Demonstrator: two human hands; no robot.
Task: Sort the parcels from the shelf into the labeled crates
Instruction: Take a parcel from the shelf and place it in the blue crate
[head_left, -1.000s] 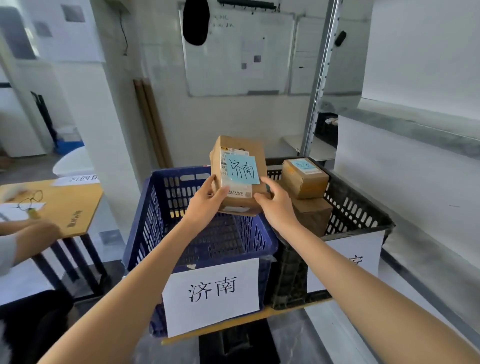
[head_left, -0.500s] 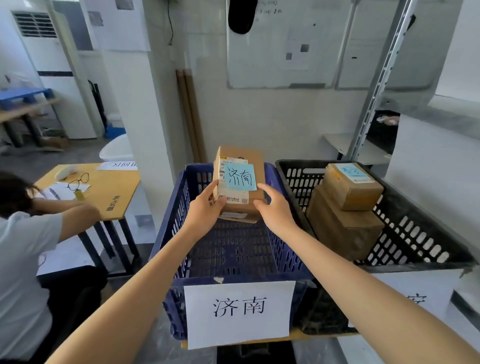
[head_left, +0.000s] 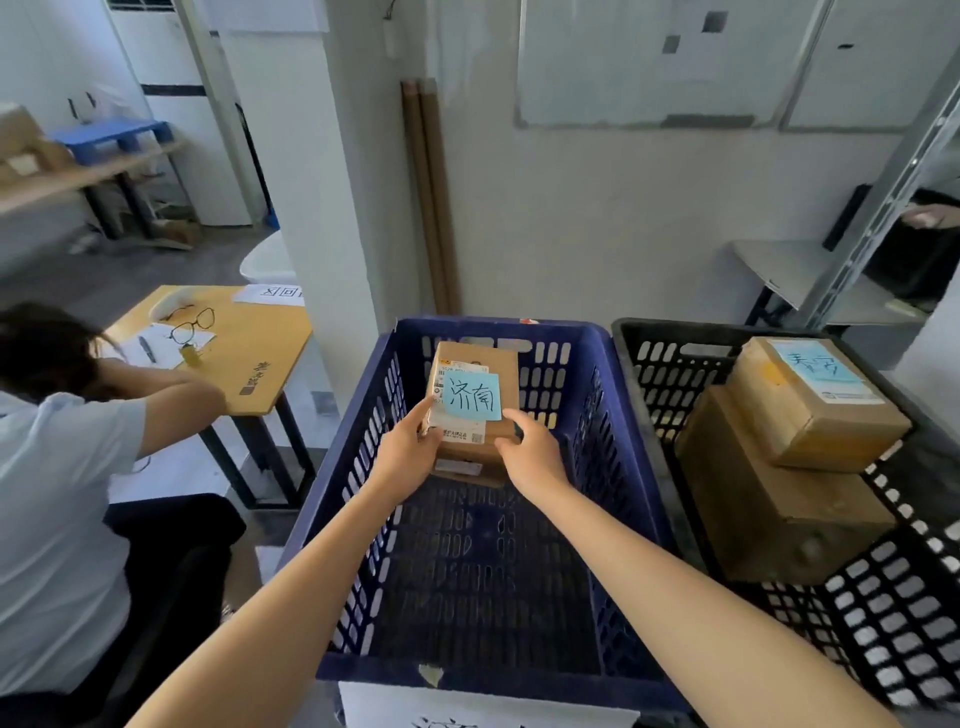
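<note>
Head view: left hand and right hand grip the parcel by its near corners inside the blue crate, above its floor; lowering it level should seat it flat.

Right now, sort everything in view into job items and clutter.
Job: labelled parcel, gripped by left hand and right hand; blue crate; black crate holding small parcel on large parcel.
Clutter: glasses, pen, wooden table, cardboard tubes.
</note>
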